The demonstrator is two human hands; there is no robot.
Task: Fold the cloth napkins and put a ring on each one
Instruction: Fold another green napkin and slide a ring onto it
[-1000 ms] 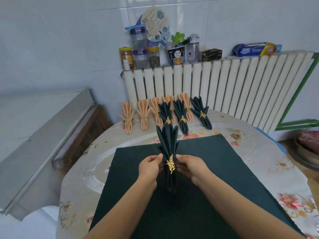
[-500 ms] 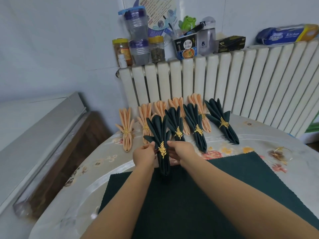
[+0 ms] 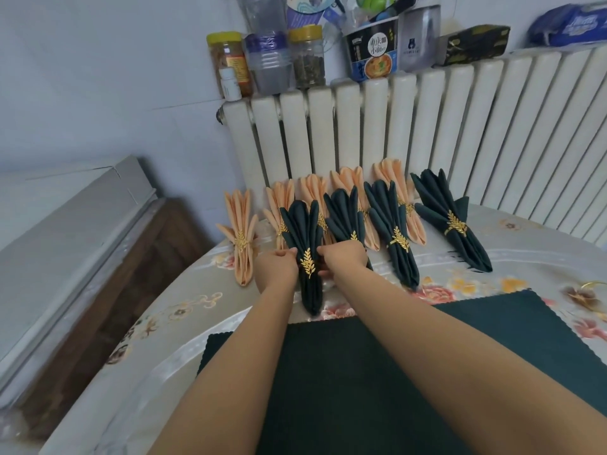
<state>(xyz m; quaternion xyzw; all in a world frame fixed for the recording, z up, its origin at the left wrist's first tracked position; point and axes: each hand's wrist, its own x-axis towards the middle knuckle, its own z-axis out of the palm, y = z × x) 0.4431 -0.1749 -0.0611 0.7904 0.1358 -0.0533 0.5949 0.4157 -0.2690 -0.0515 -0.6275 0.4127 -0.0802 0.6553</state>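
Note:
A folded dark green napkin [image 3: 303, 231] with a gold leaf ring [image 3: 308, 262] lies at the far side of the table, fanned end toward the radiator. My left hand [image 3: 275, 268] grips its left side at the ring and my right hand [image 3: 341, 257] grips its right side. It sits at the left end of a row of three other ringed green napkins [image 3: 392, 224]. Several ringed peach napkins [image 3: 240, 231] stand in a row behind. A flat dark green napkin [image 3: 361, 372] is spread under my forearms.
A white radiator [image 3: 427, 126] runs behind the table, with jars [image 3: 307, 55], a noodle cup [image 3: 372, 54] and boxes on top. A loose gold ring [image 3: 591, 284] lies at the right on the floral tablecloth [image 3: 164, 323]. A grey-topped wooden cabinet [image 3: 65, 244] stands to the left.
Both hands carried the ringed green napkin away from the flat cloth toward the radiator and set it down at the left end of the green row.

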